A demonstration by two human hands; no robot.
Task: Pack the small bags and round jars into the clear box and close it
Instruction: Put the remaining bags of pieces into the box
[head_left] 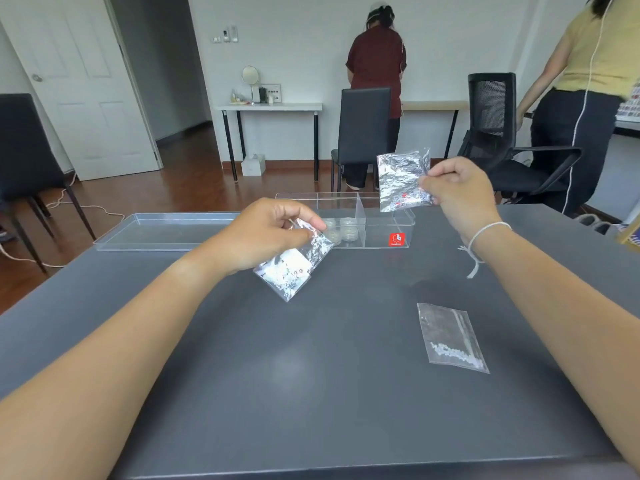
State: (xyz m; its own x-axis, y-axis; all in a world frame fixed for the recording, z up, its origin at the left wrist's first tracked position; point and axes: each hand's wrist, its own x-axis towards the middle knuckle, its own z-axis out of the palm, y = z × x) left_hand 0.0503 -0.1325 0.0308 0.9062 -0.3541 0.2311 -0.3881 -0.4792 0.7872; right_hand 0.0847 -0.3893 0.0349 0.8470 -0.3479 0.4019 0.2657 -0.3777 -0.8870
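My left hand (266, 233) pinches a small clear bag of beads (294, 268) by its top, just in front of the clear box (388, 230). My right hand (460, 195) holds a second small bag (401, 181) up above the box's right end. The box stands open at the far side of the grey table, split by a divider, with round jars (343, 230) in its middle part. A third small bag with white beads (450, 337) lies flat on the table at the right. The box's clear lid (166, 230) lies to the left of the box.
The grey table (311, 375) fills the near view. Beyond its far edge stand black chairs (363, 133) and a white side table (270, 107). Two people stand at the back and the right, away from the table.
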